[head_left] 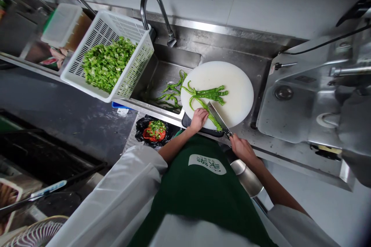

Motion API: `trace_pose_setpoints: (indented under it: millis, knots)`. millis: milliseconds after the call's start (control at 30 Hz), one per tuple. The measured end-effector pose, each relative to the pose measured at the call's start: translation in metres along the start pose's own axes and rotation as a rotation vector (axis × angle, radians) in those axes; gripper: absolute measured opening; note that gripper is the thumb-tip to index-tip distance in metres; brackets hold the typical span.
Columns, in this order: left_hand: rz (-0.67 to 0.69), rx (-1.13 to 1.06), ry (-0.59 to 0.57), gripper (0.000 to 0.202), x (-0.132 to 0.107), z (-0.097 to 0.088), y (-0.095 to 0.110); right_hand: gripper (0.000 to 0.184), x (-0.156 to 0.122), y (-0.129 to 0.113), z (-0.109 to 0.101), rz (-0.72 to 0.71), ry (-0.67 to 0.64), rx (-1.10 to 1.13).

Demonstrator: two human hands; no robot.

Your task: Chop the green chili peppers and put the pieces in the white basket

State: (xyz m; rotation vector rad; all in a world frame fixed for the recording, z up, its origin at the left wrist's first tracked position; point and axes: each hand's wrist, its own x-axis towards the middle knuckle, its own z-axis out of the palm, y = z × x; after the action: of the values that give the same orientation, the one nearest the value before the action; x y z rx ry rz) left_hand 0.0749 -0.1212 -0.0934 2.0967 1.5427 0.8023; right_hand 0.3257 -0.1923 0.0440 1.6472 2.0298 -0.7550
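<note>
A round white cutting board (232, 81) lies on the steel counter beside the sink. Several long green peppers (208, 94) lie across it. My left hand (198, 119) is closed on one pepper at the board's near edge, pinning it down. My right hand (242, 149) grips the handle of a knife (218, 119), whose blade rests on that pepper just right of my left fingers.
More green peppers (171, 94) lie in the steel sink (168, 71) under a curved tap (156, 11). A white perforated basket (136, 65) of chopped greens sits on the sink's left rim. A black bag (143, 127) with scraps hangs below. A steel machine (319, 92) stands right.
</note>
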Motion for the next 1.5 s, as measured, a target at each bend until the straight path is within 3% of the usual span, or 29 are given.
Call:
trace_pose_setpoints:
  millis: [233, 367, 500, 600, 700, 900, 1067, 1200, 1300, 1400, 1467, 1500]
  knots:
    - [0.033, -0.002, -0.013, 0.03, 0.001, -0.003, -0.002, 0.033, 0.029, -0.011, -0.018, -0.03, 0.06, 0.014]
    - [0.037, 0.02, -0.022, 0.029, 0.002, -0.008, -0.001, 0.032, 0.026, 0.018, -0.023, 0.019, 0.054, 0.117]
    - [0.041, 0.056, -0.067, 0.024, 0.013, -0.019, 0.004, 0.036, -0.005, 0.05, -0.012, 0.1, 0.114, 0.194]
    - [-0.007, 0.17, -0.158, 0.017, 0.035, -0.03, 0.014, 0.034, -0.029, 0.06, -0.001, 0.161, 0.193, 0.242]
    - [-0.01, 0.304, -0.324, 0.023, 0.062, -0.033, 0.032, 0.031, -0.042, 0.06, 0.009, 0.211, 0.274, 0.256]
    - [0.145, 0.367, -0.617, 0.022, 0.088, -0.009, 0.071, 0.026, -0.049, 0.061, 0.031, 0.323, 0.351, 0.287]
    - [0.165, 0.312, -0.695, 0.027, 0.1, 0.001, 0.074, 0.025, -0.05, 0.064, 0.043, 0.386, 0.356, 0.345]
    - [0.125, 0.144, -0.643, 0.013, 0.117, -0.001, 0.073, 0.025, -0.043, 0.067, 0.042, 0.409, 0.379, 0.357]
    - [0.091, 0.041, -0.548, 0.012, 0.116, -0.018, 0.068, 0.027, -0.036, 0.068, 0.039, 0.401, 0.393, 0.349]
    - [-0.07, -0.26, -0.289, 0.013, 0.084, -0.058, 0.045, 0.029, -0.03, 0.067, 0.036, 0.387, 0.385, 0.332]
    - [-0.255, -0.52, -0.035, 0.018, 0.041, -0.097, 0.019, 0.03, -0.027, 0.066, 0.034, 0.397, 0.359, 0.307]
    - [-0.357, -0.551, 0.073, 0.021, 0.015, -0.118, 0.004, 0.03, -0.025, 0.065, 0.034, 0.399, 0.344, 0.294]
